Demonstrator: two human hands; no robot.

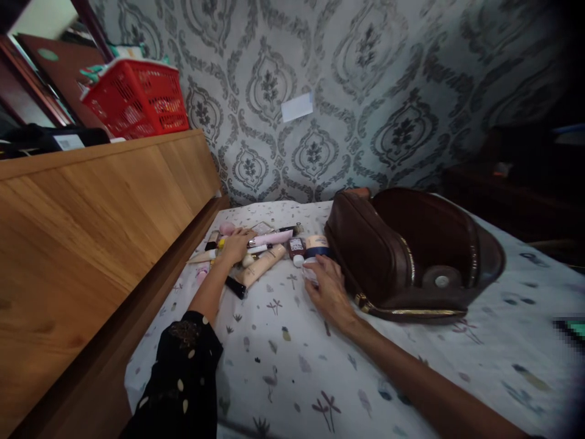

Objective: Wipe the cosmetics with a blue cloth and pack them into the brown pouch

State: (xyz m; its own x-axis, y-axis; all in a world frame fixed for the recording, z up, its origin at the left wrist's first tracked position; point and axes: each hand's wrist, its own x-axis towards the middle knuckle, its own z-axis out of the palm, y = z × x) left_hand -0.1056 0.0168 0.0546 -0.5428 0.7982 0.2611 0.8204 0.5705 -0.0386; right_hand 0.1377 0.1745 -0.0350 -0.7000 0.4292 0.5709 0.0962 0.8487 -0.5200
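My left hand [236,246] reaches over a pile of cosmetics, its fingers stretched out beside a pink tube [273,238]. Around it lie a beige tube with a black cap [265,266], a pink sponge [226,228] and several small items, partly hidden by the hand. My right hand [329,288] is closed around a small whitish jar [311,272], whose far side I cannot see clearly. Just past that hand sit a jar with a dark blue band [317,245] and a small dark bottle with a white cap [297,247]. A brown leather bag [379,262] stands open to its right.
A white patterned sheet [274,341] covers the bed. Along the left runs a wooden headboard [114,213], with a red plastic basket [141,100] on top. Patterned wallpaper [269,91] rises behind, and dark furniture [484,189] stands at the far right.
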